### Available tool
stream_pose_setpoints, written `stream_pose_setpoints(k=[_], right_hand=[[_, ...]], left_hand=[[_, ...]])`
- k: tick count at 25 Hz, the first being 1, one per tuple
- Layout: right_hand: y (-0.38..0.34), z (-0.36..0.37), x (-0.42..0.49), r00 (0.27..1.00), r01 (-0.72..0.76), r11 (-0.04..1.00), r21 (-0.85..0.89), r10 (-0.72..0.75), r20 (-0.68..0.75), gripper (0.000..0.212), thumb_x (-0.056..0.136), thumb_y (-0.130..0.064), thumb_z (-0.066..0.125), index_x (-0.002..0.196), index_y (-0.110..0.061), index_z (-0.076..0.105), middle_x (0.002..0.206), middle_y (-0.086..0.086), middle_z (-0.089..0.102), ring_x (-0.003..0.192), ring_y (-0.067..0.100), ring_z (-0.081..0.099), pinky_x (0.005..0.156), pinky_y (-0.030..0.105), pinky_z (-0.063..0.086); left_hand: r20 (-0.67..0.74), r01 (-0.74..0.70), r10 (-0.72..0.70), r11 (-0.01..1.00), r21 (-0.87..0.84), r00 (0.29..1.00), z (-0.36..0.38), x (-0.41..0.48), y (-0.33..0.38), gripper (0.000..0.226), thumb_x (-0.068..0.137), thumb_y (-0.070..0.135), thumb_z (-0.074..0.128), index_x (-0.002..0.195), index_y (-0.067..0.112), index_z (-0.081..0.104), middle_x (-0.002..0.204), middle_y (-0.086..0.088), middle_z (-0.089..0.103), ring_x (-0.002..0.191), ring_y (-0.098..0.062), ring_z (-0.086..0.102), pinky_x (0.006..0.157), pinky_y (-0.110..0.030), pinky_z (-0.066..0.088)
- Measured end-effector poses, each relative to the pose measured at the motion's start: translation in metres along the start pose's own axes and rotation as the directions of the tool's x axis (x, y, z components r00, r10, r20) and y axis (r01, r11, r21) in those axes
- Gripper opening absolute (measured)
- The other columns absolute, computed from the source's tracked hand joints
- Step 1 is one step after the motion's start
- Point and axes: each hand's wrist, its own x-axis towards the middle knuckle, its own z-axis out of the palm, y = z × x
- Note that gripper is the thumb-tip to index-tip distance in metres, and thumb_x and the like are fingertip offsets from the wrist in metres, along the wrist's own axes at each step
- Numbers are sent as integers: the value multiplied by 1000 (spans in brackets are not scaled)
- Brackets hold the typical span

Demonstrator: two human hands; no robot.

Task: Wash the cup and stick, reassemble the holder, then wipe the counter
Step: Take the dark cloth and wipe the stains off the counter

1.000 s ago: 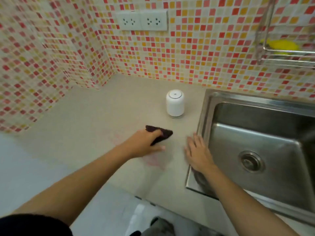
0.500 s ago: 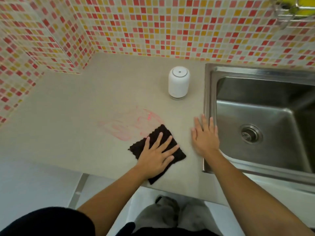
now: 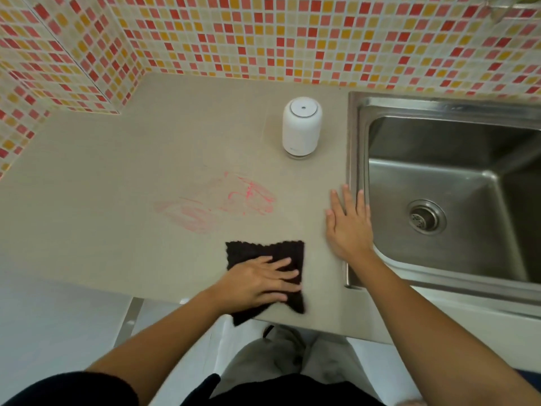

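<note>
I am looking down at a smooth, matte beige counter (image 3: 87, 200) that is running into a corner of small glossy mosaic tiles (image 3: 263, 33) in red, orange, pink and cream. My left hand (image 3: 260, 281) is lying flat, fingers spread and extended, palm pressing on a dark, nubbly cloth (image 3: 263, 253); it is not curling around the fabric, only resting on top of it. The cloth is roughly square with wavy, uneven edges, and its near corner is hanging just over the counter's front edge. Its right edge is looking blurred.

My right hand (image 3: 349, 227) is lying open and flat too, fingers straight and pointing away from me, holding nothing. It is sitting on the counter right at the sink's left rim, with the outer fingers touching or overlapping the metal lip.

Just beyond the cloth, a thin pink smear (image 3: 222, 203) is streaking the counter in scribbly, smudged strokes. Farther back, near the sink's corner, the white holder (image 3: 301, 127) is standing upright: a rounded, satin-finished cylinder with a flat circular top, a small central hole and a clear base ring.

The sink (image 3: 439, 106) is a brushed stainless steel basin with rounded corners and a round perforated drain (image 3: 426, 216).
</note>
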Motion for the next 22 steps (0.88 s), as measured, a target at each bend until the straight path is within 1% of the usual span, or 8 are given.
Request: stream_pose_setpoints(k=[4,6,9,11,14,17,19,22], right_hand=[[1,-1,-1,1000,-5,1000,2,5,-3,51,101,-35,20,150,-25,11,160,0,3,146,29,-8,116,40,-6],[-1,-1,-1,1000,-10,1000,8,10,-6,51,101,-34,22,150,-24,13,160,0,5,146,30,-7,117,41,-4],[0,0,-1,1000,-6,1000,-3,6,-7,51,101,-35,21,150,-25,12,160,1,4,146,29,-8,116,40,-5],[-1,2,-2,1000,-4,1000,-30,4,-21,51,101,-36,19,150,-24,11,160,1,5,146,29,-9,115,39,-7],[-3,1,-1,999,-5,992,-129,-2,-48,53,100,-35,19,150,-22,10,159,3,7,146,28,-7,115,40,-9],[-12,-1,1,998,33,990,-139,-40,-47,54,100,-32,20,150,-18,8,159,4,10,146,25,-4,115,40,-8],[-25,2,-1,998,65,994,-85,-67,-16,54,100,-32,22,150,-18,7,159,3,11,147,24,-2,117,40,-4],[-39,8,-6,996,84,995,-43,-83,35,55,100,-34,22,150,-22,2,160,3,4,147,23,0,118,41,0]], left_hand=[[-27,287,-291,953,-102,956,-16,30,-16,34,93,30,54,126,26,58,135,2,54,136,-13,27,113,-36,25],[27,199,-197,972,-129,980,-4,49,13,34,93,33,51,127,28,57,136,2,53,137,-15,28,113,-37,21],[34,-48,53,990,-133,998,5,-6,19,30,92,36,52,120,30,63,129,5,60,132,-13,40,108,-40,33],[-64,38,-43,997,-70,997,-12,-41,-16,32,93,39,47,117,28,65,125,5,62,129,-13,43,105,-37,39],[-165,397,-406,914,-86,899,-33,-22,-40,33,91,33,51,117,20,66,125,-5,62,128,-25,42,105,-45,40],[-203,214,-208,977,9,957,-2,5,3,31,79,25,71,110,22,70,116,-2,68,116,-25,58,92,-44,49],[-119,93,-97,995,-35,988,2,-34,9,29,89,35,56,115,26,67,120,4,66,121,-16,53,100,-32,43],[-249,377,-354,925,48,902,-22,-110,-43,52,98,46,27,113,16,67,117,-6,68,121,-20,52,99,-34,37]])
